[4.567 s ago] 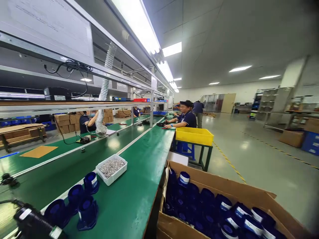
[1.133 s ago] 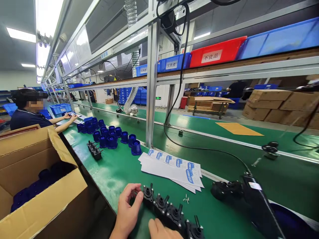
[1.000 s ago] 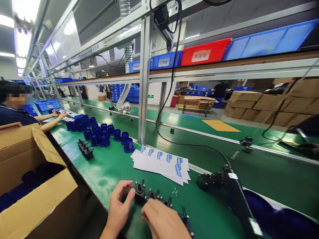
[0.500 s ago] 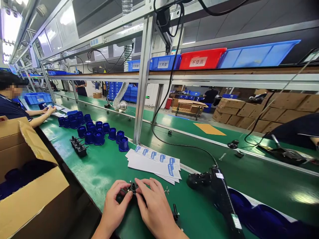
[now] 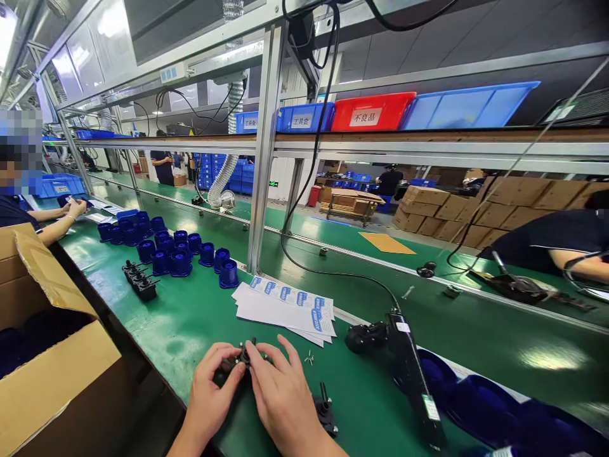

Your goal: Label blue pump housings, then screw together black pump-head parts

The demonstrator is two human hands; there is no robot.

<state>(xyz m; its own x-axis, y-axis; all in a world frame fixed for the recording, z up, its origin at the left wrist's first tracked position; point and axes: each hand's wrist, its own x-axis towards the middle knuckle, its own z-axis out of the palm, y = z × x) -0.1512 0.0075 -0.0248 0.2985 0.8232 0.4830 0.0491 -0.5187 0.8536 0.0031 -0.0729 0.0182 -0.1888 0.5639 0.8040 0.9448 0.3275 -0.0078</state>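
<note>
Between my two hands is a small black plastic part (image 5: 245, 357) with a raised round centre, low over the green bench. My left hand (image 5: 212, 387) grips its left side between thumb and fingers. My right hand (image 5: 280, 390) pinches it from the right, and its fingers cover much of it. A second black part (image 5: 325, 409) with an upright stem lies beside my right wrist. A few small screws (image 5: 309, 358) are scattered on the bench to the right of my hand. Beyond them lies a black electric screwdriver (image 5: 413, 374) with a cable.
Printed label sheets (image 5: 285, 311) lie ahead of my hands. Blue cup-shaped parts (image 5: 179, 261) and a row of black parts (image 5: 139, 281) stand farther left. An open cardboard box (image 5: 57, 374) is at the left edge. Blue trays (image 5: 476, 381) lie right; a metal post (image 5: 264, 146) rises ahead.
The view has shifted a little to the right. My hands still hold the black part, and more of the second black part now shows beside my right wrist.
</note>
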